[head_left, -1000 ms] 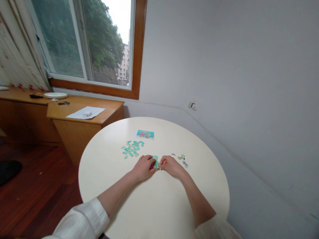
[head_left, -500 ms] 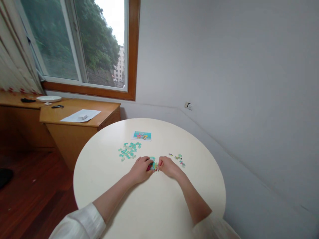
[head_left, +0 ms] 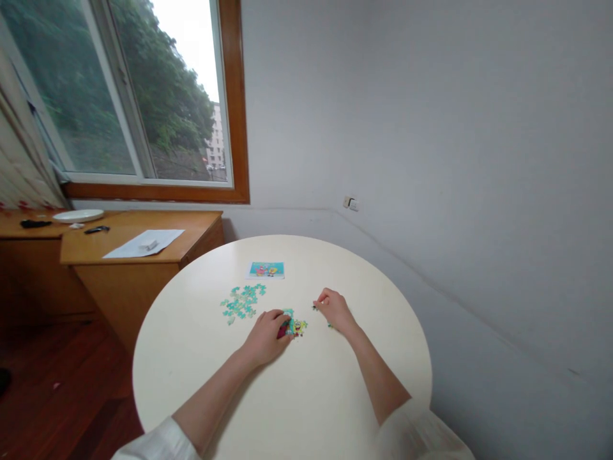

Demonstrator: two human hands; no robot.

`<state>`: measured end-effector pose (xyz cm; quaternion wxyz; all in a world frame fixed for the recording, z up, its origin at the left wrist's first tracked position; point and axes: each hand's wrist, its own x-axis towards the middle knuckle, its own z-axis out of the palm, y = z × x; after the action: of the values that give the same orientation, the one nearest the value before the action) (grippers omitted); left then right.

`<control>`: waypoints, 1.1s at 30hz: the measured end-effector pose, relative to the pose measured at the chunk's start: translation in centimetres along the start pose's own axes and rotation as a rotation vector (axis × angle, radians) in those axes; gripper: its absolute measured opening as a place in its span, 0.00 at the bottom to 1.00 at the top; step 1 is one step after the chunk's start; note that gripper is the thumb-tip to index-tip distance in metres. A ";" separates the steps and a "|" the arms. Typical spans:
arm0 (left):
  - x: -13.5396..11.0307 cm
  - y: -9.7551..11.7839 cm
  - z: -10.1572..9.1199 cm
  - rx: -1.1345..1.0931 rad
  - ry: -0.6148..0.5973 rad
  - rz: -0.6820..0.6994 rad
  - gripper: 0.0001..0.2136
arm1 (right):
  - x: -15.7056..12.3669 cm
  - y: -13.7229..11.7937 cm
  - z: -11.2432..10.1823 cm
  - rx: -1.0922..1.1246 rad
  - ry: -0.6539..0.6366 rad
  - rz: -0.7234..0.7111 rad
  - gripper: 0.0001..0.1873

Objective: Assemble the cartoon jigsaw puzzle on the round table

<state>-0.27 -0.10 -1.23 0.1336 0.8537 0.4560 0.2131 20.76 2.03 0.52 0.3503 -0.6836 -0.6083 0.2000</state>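
A partly joined jigsaw puzzle (head_left: 299, 326), teal with a yellow cartoon figure and a dark red patch, lies on the white round table (head_left: 306, 396). My left hand (head_left: 268, 335) grips its left side between thumb and curved fingers, hiding part of it. To the right and a little farther off, my right hand (head_left: 336, 310) pinches a small dark-marked puzzle piece (head_left: 315, 307) at its fingertips, at or just above the tabletop. A few loose pieces (head_left: 330, 326) are mostly covered by that hand.
Beyond my left hand is a spread of loose teal puzzle pieces (head_left: 242, 301). Behind them lies a picture card (head_left: 266, 270). A wooden desk (head_left: 201, 239) with a paper sheet (head_left: 143, 243) and a white plate (head_left: 78, 216) stands at the left, under the window. A wall borders the table's right side.
My right hand has moved from the joined puzzle out to the loose pieces on the right and now pinches one. My left hand stays at the puzzle. The view has shifted slightly.
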 end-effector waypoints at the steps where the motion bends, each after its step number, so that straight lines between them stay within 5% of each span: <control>1: 0.0 0.1 0.0 0.001 0.001 0.000 0.18 | 0.0 0.0 -0.1 -0.012 -0.001 0.002 0.07; 13: 0.0 0.1 -0.2 -0.003 -0.002 -0.005 0.17 | 0.3 0.8 -1.0 -0.153 0.052 0.050 0.03; 24: 0.0 0.1 -0.2 -0.008 -0.004 -0.016 0.17 | 0.8 2.0 -0.9 -0.141 0.042 0.026 0.17; 33: 0.0 0.0 -0.1 -0.011 0.004 -0.012 0.17 | 0.3 1.6 -1.9 -0.080 -0.100 0.107 0.07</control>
<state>-0.31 -0.14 -1.10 0.1386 0.8497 0.4602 0.2167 23.19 1.81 0.70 0.2806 -0.7179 -0.5951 0.2277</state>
